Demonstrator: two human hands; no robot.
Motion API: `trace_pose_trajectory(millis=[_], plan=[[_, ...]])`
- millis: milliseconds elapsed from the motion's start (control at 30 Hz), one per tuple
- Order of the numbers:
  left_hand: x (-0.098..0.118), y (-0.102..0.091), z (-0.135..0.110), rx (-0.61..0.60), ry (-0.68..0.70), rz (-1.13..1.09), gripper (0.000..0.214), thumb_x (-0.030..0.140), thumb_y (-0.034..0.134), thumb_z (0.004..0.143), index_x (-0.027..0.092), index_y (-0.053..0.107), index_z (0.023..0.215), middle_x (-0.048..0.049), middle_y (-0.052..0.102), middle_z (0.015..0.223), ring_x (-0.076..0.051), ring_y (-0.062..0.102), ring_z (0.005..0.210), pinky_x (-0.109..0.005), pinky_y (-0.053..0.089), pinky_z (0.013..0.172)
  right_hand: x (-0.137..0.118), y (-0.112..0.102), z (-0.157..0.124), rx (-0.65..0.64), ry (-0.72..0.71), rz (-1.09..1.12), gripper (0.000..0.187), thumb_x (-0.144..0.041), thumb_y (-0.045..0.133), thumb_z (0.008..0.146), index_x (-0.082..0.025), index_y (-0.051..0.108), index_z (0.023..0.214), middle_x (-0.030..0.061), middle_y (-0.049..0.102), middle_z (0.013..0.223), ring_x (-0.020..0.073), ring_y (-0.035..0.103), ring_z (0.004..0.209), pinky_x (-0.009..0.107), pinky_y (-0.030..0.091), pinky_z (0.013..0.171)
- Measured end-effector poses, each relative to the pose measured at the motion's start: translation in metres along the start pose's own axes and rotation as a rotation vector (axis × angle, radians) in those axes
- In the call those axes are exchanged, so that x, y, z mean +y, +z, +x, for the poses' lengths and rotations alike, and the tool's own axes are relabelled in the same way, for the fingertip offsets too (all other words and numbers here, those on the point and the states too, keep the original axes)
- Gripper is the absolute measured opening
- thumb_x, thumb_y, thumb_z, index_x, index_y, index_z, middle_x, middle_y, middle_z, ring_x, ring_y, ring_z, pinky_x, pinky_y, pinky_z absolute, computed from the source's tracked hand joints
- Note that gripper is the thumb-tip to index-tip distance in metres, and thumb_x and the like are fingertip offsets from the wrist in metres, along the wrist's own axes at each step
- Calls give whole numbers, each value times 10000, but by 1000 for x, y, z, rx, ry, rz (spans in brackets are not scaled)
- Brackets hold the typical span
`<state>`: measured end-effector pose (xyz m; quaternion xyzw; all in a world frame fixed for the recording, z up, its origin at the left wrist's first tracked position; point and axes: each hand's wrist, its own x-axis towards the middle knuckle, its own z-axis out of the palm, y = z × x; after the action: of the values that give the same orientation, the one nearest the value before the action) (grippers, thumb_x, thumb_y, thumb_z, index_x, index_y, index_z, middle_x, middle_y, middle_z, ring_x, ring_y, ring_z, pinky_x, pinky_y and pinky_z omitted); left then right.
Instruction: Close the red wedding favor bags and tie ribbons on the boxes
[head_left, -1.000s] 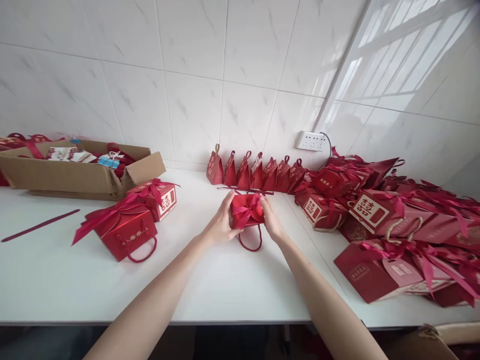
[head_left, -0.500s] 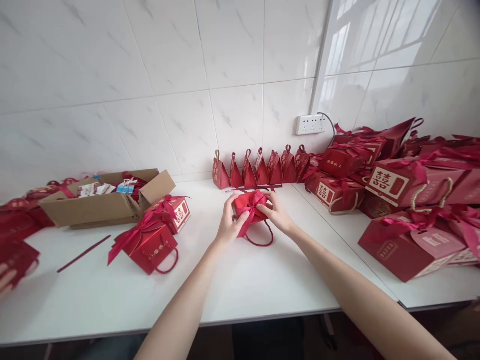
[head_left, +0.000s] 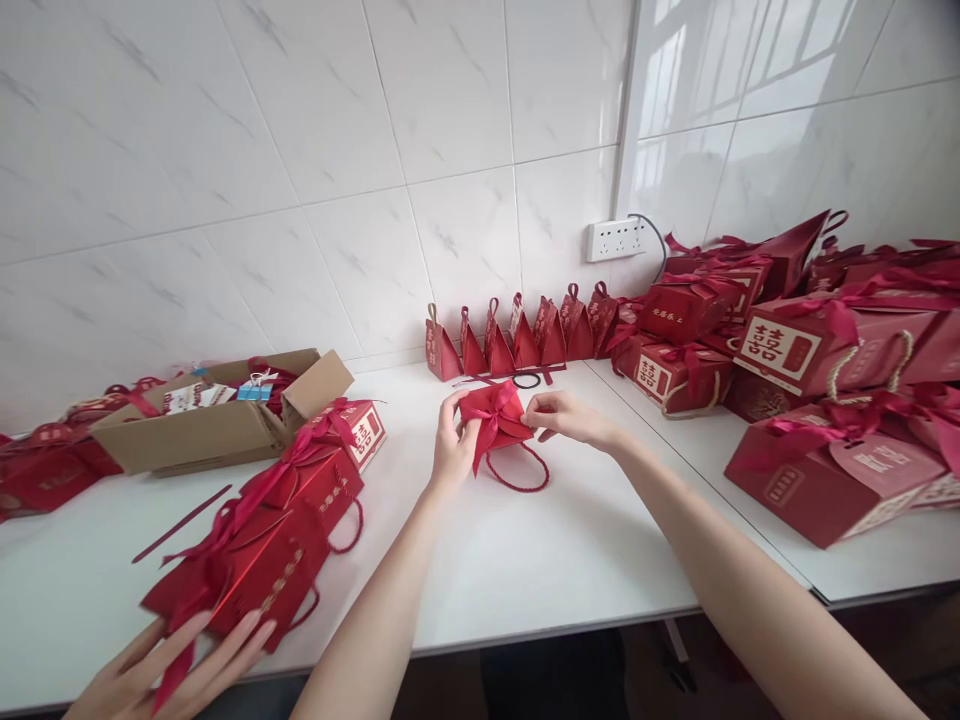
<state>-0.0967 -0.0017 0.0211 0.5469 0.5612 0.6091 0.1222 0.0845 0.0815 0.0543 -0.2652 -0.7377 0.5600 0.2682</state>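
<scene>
A small red gift box (head_left: 508,433) with a ribbon bow on top rests on the white table in front of me, its rope handle (head_left: 529,485) looped toward me. My left hand (head_left: 454,446) grips the box's left side, thumb at the front and fingers behind. At the right edge of the bow, my right hand (head_left: 568,418) pinches with thumb and forefinger; what lies between those fingertips, perhaps a ribbon end, is too small to make out. Behind the box lie a black ring (head_left: 526,380) and dark red strips.
Several triangular red boxes (head_left: 499,345) line the wall. Ribboned boxes (head_left: 817,480) are piled at right. At left stand a carton (head_left: 202,440) of cards and ribbon and a row of red boxes (head_left: 300,500). Another person's hand (head_left: 180,660) touches the nearest one.
My right hand has drawn off the bow toward the right. The bow and its tails now show more fully. At left, the other person's hand has brought another red box beside the row.
</scene>
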Motion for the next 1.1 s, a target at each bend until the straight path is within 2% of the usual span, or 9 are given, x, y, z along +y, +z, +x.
trace_pose_trajectory(millis=[267,367,433,500,567,633,800,933,1100], plan=[[0,-1,0,37,32,12,223,234,420,883,214,524,1079,-71,602,1169,-192,547,1152,-348,440,993,-10,-12,-10,-253,101,-144,152,-307,723,642,-176,658,599,5,606,606,132,556,583,263,498,564],[2,-1,-1,52,48,12,213,225,439,867,212,533,1058,-68,611,1150,-192,554,1148,-345,442,999,-11,-15,-12,-313,140,-215,277,-407,733,653,-169,631,553,14,590,553,141,553,542,274,478,548],[2,0,-1,58,56,7,204,226,453,859,211,537,1045,-68,619,1135,-194,564,1139,-350,451,995,-10,-14,-11,-206,110,-266,417,-539,676,695,-168,572,536,17,563,535,140,533,526,280,457,531],[3,0,-1,60,66,-2,199,234,468,856,210,542,1039,-72,624,1129,-197,568,1139,-359,456,993,-7,-9,-8,9,7,-271,459,-619,608,727,-175,554,621,22,578,612,146,536,573,281,447,543],[2,1,-1,57,79,-14,199,247,488,850,206,551,1035,-78,627,1128,-201,569,1144,-366,461,990,-3,-1,-3,194,-130,-223,421,-599,617,728,-183,549,743,21,597,726,155,552,659,283,451,590],[2,1,-1,56,93,-25,199,257,507,841,201,563,1024,-83,627,1132,-205,564,1155,-369,465,988,2,8,2,276,-224,-163,372,-537,651,718,-193,518,766,8,589,761,153,549,702,291,455,643],[1,1,0,92,105,-32,163,282,516,839,198,602,949,-90,630,1135,-212,570,1146,-373,479,965,7,15,7,240,-225,-80,333,-475,628,752,-197,473,655,-9,548,671,150,541,680,325,493,673],[0,0,1,159,114,-12,145,307,530,840,201,613,894,-91,609,1137,-217,554,1153,-377,465,972,9,12,8,178,-196,8,373,-512,646,731,-192,468,661,-8,564,680,149,580,703,345,543,704],[-2,0,2,239,111,-6,109,296,535,831,201,585,849,-94,550,1149,-210,514,1186,-362,434,1000,13,12,10,184,-163,54,440,-587,654,699,-190,467,664,-8,560,671,148,579,674,345,532,685]])
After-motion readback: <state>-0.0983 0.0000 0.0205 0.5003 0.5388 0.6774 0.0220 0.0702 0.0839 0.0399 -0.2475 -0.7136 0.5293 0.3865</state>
